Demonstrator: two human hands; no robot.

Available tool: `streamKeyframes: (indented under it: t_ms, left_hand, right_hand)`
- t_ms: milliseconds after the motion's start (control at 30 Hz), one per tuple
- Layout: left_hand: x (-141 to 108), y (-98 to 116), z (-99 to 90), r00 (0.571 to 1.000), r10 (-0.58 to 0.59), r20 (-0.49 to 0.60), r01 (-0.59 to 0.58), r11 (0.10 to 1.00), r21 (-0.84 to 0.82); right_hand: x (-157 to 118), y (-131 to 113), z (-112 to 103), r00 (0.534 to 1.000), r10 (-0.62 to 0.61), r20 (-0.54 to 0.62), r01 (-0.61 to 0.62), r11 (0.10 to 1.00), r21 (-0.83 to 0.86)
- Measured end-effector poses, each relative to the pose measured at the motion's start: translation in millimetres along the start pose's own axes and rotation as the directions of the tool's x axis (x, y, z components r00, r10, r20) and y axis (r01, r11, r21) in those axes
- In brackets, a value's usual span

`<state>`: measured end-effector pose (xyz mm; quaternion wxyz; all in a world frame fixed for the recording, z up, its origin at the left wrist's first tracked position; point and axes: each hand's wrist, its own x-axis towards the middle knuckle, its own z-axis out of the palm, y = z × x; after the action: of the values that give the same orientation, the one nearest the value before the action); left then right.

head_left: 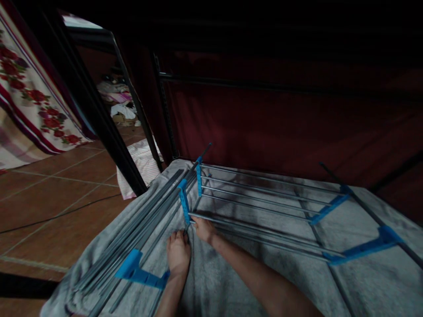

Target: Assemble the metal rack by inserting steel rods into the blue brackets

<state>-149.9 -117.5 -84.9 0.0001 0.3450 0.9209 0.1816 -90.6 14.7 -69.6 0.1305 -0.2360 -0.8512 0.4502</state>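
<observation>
A rack of thin metal rods and blue plastic brackets lies partly assembled on a grey blanket. My right hand (pixel 203 229) pinches the left end of a metal rod (pixel 264 241), just by the blue bracket (pixel 184 200). Beside it, my left hand (pixel 178 253) has its fingers curled over a metal pole (pixel 187 228) below that bracket; the grip is partly hidden. Another blue bracket (pixel 142 273) sits left of my left wrist. Farther back stands a blue bracket (pixel 199 176) with several rods running right to more blue brackets (pixel 366 251).
Loose grey metal tubes (pixel 142 229) lie bundled along the blanket's (pixel 231 290) left side. Dark posts (pixel 99 110) frame the left, with a dark red panel (pixel 280 127) behind. Beyond are a tiled floor (pixel 49 207), a black cable (pixel 59 215) and a floral cloth (pixel 39 97).
</observation>
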Motion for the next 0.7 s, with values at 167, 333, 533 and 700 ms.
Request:
streamKeyframes:
  t_ms: [167, 333, 533, 700]
  left_hand:
    - [4.2, 0.0, 4.0, 1.0, 0.005, -0.005, -0.005, 1.0, 0.008]
    - [5.6, 1.6, 7.9, 1.0, 0.001, -0.009, -0.001, 1.0, 0.024]
    - [7.3, 1.8, 9.8, 1.0, 0.013, -0.011, -0.013, 0.999, 0.032]
    - [10.6, 3.9, 4.3, 1.0, 0.005, -0.012, -0.004, 0.999, 0.047]
  right_hand:
    - [0.3, -0.6, 1.6, 1.0, 0.008, -0.014, -0.009, 0.996, -0.088]
    - [0.2, -0.3, 4.1, 1.0, -0.008, -0.02, 0.005, 0.989, -0.149]
    - [1.4, 1.0, 4.7, 0.999, -0.034, -0.029, 0.027, 0.981, -0.192]
    - [3.2, -4.2, 3.8, 0.998, -0.046, -0.038, 0.036, 0.973, -0.226]
